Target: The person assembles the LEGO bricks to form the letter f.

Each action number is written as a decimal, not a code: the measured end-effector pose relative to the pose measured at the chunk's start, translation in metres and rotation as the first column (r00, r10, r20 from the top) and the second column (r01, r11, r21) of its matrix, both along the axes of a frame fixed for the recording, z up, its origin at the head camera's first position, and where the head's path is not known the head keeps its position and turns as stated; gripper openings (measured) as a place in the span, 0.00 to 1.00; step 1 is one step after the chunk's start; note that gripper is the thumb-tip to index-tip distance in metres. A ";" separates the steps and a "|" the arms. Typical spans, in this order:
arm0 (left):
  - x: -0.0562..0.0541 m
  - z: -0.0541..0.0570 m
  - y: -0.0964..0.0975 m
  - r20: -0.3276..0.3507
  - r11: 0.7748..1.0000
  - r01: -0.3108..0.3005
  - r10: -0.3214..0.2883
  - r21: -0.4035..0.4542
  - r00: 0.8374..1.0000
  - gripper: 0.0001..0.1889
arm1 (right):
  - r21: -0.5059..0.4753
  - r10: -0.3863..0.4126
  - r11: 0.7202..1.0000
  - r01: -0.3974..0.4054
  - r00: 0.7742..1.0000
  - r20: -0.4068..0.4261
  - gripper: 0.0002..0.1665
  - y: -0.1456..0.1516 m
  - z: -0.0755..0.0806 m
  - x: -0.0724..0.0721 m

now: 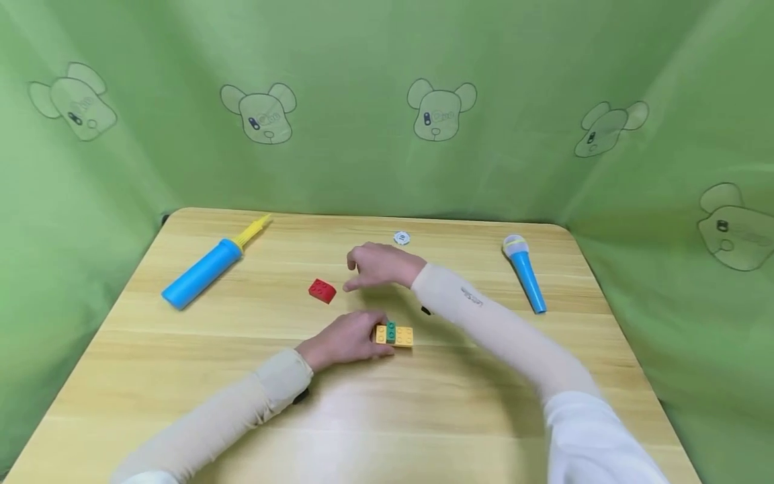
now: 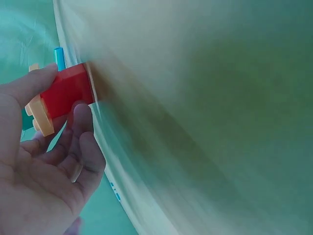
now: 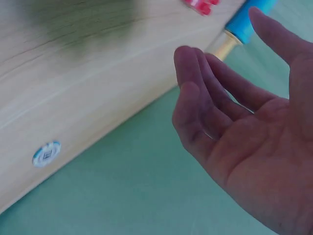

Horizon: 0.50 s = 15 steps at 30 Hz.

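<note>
My left hand point(image 1: 351, 339) grips a small stack of toy building bricks between thumb and fingers, near the middle of the table. On top of the stack are a yellow brick point(image 1: 405, 337) and a green brick point(image 1: 391, 332), studs upward. The left wrist view shows a red block point(image 2: 68, 90) beneath the yellow layer, pinched by the fingertips close over the tabletop. Farther back, my right hand point(image 1: 382, 264) hovers with loosely bent fingers and an unfilled gap at the thumb. Just left of its fingertips lies a separate red brick point(image 1: 322, 290), partly cut off in the right wrist view.
A blue hand pump point(image 1: 202, 274) with a yellow nozzle lies at the back left. To the right is a blue toy microphone point(image 1: 530, 275). A white poker chip point(image 1: 402, 238) lies near the far edge. Green curtain point(image 1: 351, 161) surrounds the table's back and sides.
</note>
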<state>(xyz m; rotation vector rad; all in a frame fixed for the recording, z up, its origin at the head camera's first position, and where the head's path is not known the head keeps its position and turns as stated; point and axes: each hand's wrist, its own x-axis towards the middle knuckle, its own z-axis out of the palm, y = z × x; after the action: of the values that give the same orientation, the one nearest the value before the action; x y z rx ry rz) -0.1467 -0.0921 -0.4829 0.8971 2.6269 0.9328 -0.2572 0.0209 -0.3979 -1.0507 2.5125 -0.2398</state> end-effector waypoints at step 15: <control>0.007 -0.005 -0.008 -0.095 0.999 -0.008 0.005 -0.036 0.995 0.19 | 0.044 -0.033 0.998 0.034 0.999 -0.022 0.32 -0.054 -0.049 -0.019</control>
<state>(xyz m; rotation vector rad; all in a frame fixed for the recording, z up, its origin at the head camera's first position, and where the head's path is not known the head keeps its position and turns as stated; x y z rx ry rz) -0.1399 -0.0999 -0.4876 0.9467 2.7184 0.8618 -0.2761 -0.0330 -0.4473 -0.9993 2.5439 -0.1826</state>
